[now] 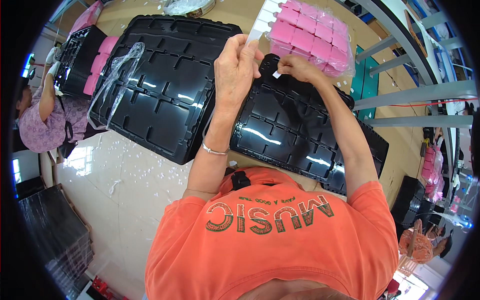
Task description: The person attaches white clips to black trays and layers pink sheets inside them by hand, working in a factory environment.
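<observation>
**Both hands on a white label strip above black trays**

At far left a seated co-worker in a patterned lilac top (44, 122) works beside a stack of black trays with pink blocks (95, 65). A large black moulded plastic tray (165, 85) lies on the tan bench, a crumpled clear plastic bag (116, 75) on its left edge. The left hand (235, 67), fingers closed, pinches a long white paper label strip (260, 25) running up and right. The right hand (297, 67) pinches a small white sticker (276, 74) between thumb and fingertip, just beside the left hand, above a second black tray (295, 135). Beyond sits a clear-wrapped pack of pink rectangular blocks (312, 35).
</observation>
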Motion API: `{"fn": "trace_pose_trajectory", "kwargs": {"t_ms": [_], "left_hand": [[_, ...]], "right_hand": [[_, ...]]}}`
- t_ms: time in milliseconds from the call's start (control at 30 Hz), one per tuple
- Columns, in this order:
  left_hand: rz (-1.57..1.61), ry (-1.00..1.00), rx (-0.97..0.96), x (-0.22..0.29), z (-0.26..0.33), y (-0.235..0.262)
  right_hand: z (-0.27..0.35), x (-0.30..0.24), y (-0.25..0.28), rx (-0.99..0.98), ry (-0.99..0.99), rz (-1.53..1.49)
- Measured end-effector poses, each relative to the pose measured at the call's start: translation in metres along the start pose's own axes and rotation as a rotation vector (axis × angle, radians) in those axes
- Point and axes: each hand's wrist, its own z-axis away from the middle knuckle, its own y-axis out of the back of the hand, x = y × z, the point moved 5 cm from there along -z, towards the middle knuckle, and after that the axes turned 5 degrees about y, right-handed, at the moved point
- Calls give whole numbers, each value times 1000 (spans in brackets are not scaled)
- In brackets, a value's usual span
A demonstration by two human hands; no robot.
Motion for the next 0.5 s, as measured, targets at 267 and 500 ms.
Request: {"fn": "trace_pose_trajectory", "kwargs": {"t_ms": [267, 500], "left_hand": [[95, 28, 0, -4, -4, -4], [30, 21, -5, -7, 1, -7]], "right_hand": [[-17, 11, -21, 203, -24, 406], [16, -65, 33, 605, 16, -823]]}}
